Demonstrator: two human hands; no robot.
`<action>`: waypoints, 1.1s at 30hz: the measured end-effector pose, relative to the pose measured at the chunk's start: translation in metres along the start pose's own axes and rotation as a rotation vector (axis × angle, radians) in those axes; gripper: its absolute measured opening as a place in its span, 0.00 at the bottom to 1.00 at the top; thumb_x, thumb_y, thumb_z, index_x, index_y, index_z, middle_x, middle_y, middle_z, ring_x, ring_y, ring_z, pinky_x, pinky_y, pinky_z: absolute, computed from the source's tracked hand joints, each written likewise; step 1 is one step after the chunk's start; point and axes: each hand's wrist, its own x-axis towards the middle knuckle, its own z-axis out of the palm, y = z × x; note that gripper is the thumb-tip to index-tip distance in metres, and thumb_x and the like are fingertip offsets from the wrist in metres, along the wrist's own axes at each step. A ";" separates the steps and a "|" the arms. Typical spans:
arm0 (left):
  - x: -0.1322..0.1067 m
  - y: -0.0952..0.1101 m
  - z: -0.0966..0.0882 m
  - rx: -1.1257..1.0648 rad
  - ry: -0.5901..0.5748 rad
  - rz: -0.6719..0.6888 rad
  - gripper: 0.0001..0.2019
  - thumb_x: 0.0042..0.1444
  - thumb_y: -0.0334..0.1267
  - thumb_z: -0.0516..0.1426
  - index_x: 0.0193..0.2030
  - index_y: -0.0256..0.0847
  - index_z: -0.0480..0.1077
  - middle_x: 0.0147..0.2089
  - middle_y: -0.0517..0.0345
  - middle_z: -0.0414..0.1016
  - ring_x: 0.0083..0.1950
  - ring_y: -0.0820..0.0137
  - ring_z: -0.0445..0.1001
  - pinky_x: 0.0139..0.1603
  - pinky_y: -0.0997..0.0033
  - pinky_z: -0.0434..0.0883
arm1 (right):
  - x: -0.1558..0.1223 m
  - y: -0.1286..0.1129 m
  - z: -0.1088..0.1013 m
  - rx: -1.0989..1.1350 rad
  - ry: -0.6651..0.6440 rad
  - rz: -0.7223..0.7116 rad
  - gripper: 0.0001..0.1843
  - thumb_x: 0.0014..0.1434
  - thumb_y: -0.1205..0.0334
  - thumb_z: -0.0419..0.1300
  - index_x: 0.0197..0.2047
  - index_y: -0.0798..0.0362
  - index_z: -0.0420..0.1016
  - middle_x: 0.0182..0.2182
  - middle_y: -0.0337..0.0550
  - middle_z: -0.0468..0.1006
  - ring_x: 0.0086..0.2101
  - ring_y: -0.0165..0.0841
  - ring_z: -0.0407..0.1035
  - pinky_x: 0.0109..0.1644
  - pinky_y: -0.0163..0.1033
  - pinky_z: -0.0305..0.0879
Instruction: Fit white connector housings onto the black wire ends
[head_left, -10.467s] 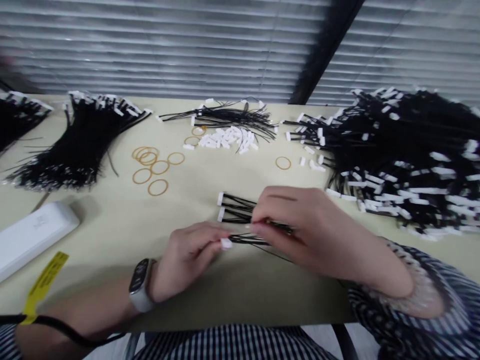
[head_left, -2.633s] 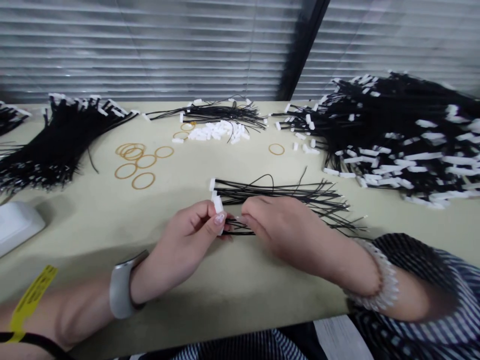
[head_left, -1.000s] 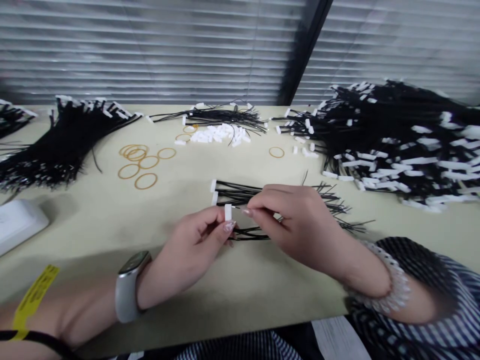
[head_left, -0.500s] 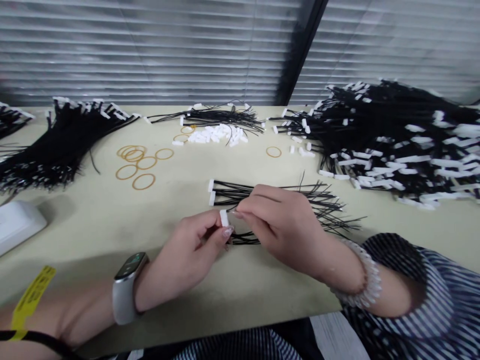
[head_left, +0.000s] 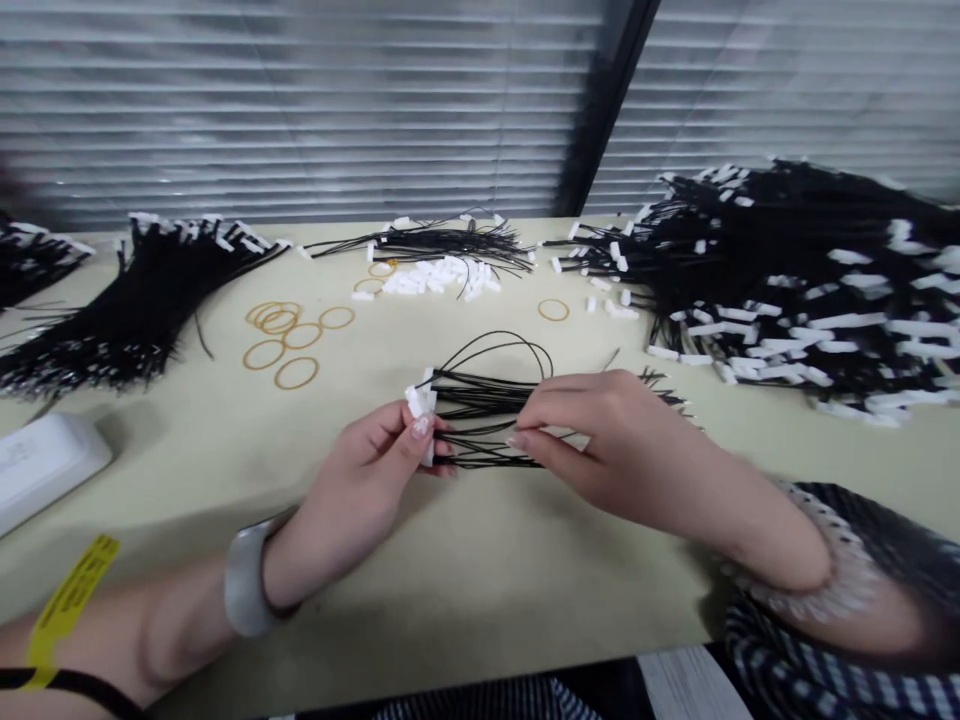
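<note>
My left hand [head_left: 367,470] is closed, its thumb and fingers pinching a white plastic connector [head_left: 420,400] that sits at the left ends of the black wires. Another white housing shows partly under those fingers. My right hand [head_left: 622,440] is pinched over the bundle of black wires [head_left: 480,395], with thin black wire at its fingertips; the exact strands are partly hidden. Two wires [head_left: 499,337] arch up in a loop between the connector end and my right hand. Loose wire ends [head_left: 667,395] stick out beyond the right hand.
A big heap of black wires with white connectors [head_left: 787,260] lies at the right. Wire bundles [head_left: 150,290] lie left; a smaller bundle [head_left: 457,240] sits at the back beside loose white connectors [head_left: 442,277]. Rubber bands [head_left: 296,373] and a white device [head_left: 49,465] are on the left.
My left hand has shifted slightly left and up with the connector, now against the bundle's connector ends. My right hand has drawn away to the right, and looped wires now arch above the bundle.
</note>
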 end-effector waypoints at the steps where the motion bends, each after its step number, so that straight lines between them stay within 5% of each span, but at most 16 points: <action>1: 0.000 0.000 0.000 -0.008 0.001 0.000 0.13 0.57 0.47 0.53 0.36 0.39 0.70 0.31 0.59 0.73 0.32 0.74 0.72 0.35 0.76 0.71 | 0.001 0.001 0.003 0.018 -0.008 -0.006 0.10 0.59 0.66 0.53 0.30 0.55 0.73 0.26 0.39 0.74 0.29 0.26 0.65 0.34 0.33 0.59; 6: 0.001 0.001 -0.001 -0.036 0.001 -0.007 0.11 0.56 0.46 0.55 0.34 0.40 0.70 0.28 0.61 0.73 0.28 0.77 0.71 0.33 0.79 0.70 | 0.005 0.002 0.014 0.106 -0.004 -0.027 0.10 0.60 0.67 0.52 0.37 0.55 0.74 0.35 0.40 0.75 0.36 0.27 0.67 0.41 0.33 0.61; 16: 0.001 -0.003 -0.004 -0.082 0.016 0.013 0.10 0.54 0.45 0.56 0.34 0.39 0.71 0.29 0.59 0.74 0.30 0.73 0.72 0.36 0.75 0.69 | 0.004 -0.004 0.021 0.144 0.097 -0.058 0.11 0.59 0.69 0.52 0.33 0.54 0.76 0.38 0.43 0.75 0.37 0.27 0.68 0.41 0.33 0.63; 24: 0.003 -0.003 -0.004 -0.185 0.057 -0.034 0.09 0.53 0.43 0.58 0.33 0.39 0.72 0.28 0.60 0.74 0.28 0.76 0.71 0.33 0.78 0.68 | 0.003 0.001 0.019 -0.104 0.108 0.080 0.15 0.60 0.62 0.52 0.26 0.55 0.74 0.23 0.43 0.74 0.31 0.32 0.67 0.39 0.39 0.61; 33: 0.004 0.007 0.003 -0.416 0.106 -0.090 0.10 0.46 0.42 0.63 0.30 0.37 0.73 0.26 0.60 0.71 0.28 0.76 0.68 0.29 0.79 0.69 | 0.002 -0.001 0.011 0.111 0.514 0.124 0.07 0.56 0.65 0.57 0.40 0.54 0.70 0.28 0.39 0.72 0.28 0.27 0.65 0.32 0.32 0.61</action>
